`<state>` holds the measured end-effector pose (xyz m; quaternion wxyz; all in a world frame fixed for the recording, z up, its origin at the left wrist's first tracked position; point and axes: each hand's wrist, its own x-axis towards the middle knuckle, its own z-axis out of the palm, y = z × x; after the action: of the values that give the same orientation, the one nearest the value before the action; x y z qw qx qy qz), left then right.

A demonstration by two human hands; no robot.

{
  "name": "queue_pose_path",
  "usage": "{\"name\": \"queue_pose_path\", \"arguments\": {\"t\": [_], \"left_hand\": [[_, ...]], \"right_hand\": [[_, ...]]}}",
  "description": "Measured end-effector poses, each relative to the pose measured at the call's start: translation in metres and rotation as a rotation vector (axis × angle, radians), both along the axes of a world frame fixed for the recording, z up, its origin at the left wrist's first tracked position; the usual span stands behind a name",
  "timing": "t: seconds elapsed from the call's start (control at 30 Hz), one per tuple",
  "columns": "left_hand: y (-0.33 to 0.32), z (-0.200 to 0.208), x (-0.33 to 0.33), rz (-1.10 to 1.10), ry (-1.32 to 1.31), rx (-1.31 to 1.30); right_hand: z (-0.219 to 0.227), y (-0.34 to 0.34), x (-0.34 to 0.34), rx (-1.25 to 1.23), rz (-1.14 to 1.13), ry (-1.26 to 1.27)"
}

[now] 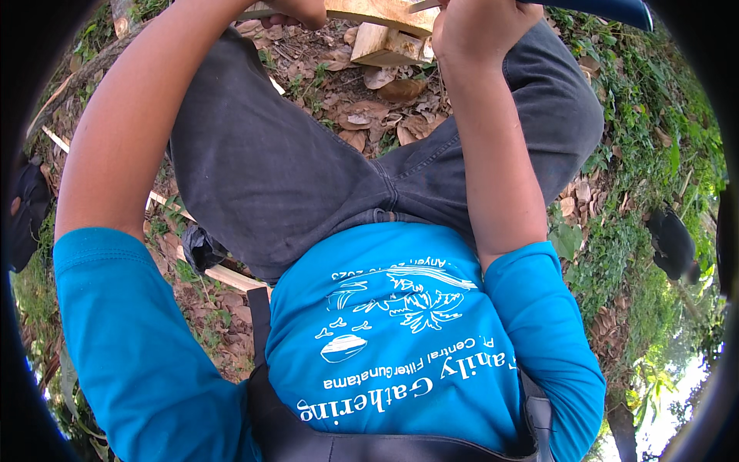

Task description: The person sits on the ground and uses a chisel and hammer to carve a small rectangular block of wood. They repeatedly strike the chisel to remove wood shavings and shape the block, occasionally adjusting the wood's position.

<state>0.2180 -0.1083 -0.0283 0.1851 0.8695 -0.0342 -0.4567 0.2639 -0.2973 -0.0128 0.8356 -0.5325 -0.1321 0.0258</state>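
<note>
At the top edge my left hand [299, 12] is closed around the end of a pale piece of wood [377, 11], with part of the hand cut off by the frame. My right hand [479, 29] grips a tool with a dark blue handle [608, 9] that sticks out to the right. A narrow metal tip [423, 5] shows on the other side of that fist, against the wood. The tool's exact kind cannot be made out. Under the held wood lies a squared wooden block [391, 46] on the leaf-strewn ground.
My legs in dark trousers [269, 131] spread on both sides of the block. Dry leaves [366, 115] cover the ground between them. Thin wood strips [231, 277] and a black plastic piece [202, 248] lie at the left. A dark bird-like shape [672, 240] is in the greenery at right.
</note>
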Motion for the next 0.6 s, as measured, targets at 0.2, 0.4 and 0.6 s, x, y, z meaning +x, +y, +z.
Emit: {"name": "queue_pose_path", "arguments": {"t": [0.2, 0.4, 0.6], "left_hand": [[-0.003, 0.013, -0.001, 0.062, 0.041, -0.039], [0.0, 0.003, -0.003, 0.125, 0.06, -0.008], [0.0, 0.001, 0.0, -0.013, -0.033, 0.002]], "right_hand": [[0.009, -0.005, 0.008, 0.109, 0.089, 0.345], [0.001, 0.001, 0.0, -0.027, 0.0, -0.004], [0.007, -0.001, -0.003, -0.103, 0.026, 0.001]]}}
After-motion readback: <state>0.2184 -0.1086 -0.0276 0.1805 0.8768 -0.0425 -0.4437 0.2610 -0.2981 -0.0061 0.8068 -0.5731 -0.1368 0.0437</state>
